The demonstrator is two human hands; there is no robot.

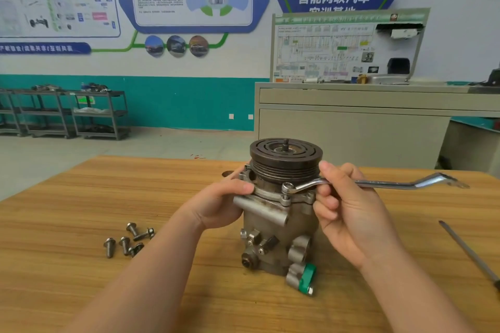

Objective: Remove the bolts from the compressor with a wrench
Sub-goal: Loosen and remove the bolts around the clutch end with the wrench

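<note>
Wrench (378, 184) ring seated on a bolt (287, 189), my right hand (349, 213) fingers gripping its stiff shank, left hand (219, 204) clasping the heavy compressor (281, 224) mid-frame.

Both forearms were bare up to the frame's bottom edge, no sleeves in view. Left hand (216, 204) and right hand (349, 213) had no gloves, rings, watch or bands. Fingernails were short, unpainted. No marks or tape visible on either arm.
</note>
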